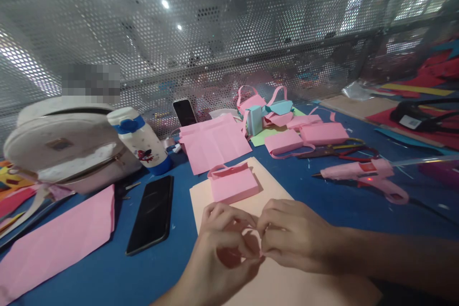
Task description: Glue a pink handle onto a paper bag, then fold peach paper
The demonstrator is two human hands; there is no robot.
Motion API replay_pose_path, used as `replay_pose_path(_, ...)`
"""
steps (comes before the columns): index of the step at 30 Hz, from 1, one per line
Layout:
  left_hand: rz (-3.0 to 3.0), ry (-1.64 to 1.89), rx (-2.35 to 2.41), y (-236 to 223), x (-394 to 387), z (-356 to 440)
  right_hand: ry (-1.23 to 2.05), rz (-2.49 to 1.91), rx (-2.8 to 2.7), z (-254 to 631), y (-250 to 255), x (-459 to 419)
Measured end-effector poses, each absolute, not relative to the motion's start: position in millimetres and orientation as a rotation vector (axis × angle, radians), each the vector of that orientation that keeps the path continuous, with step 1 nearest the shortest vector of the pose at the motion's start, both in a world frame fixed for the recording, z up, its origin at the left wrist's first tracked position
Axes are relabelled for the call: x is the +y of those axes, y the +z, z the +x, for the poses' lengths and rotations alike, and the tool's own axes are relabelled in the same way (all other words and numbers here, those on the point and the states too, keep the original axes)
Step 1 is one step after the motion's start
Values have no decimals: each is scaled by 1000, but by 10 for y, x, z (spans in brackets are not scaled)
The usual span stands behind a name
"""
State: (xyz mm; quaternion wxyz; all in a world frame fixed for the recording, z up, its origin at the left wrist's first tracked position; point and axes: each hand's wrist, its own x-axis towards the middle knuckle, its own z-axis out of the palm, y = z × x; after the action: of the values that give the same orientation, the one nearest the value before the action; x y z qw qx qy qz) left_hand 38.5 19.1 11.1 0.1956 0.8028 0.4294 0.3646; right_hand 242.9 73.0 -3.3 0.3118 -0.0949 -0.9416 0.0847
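At the far left of the blue bench, one backpack stands behind layered pink sheets. Next come one bottle and one black phone, with bare blue between that phone and the left hand. Both hands, fingers curled and nearly closed, pinch one pale pink strip between them, low over the peach sheets, just in front of one pink paper bag. Past the right hand, open blue runs from the peach edge to one glue gun.
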Motion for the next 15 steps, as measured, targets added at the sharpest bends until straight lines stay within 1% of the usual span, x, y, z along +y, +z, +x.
replay_pose_path(15,2238,1039,1256,71,215,333,249,-280,-2427,2428,-68,739)
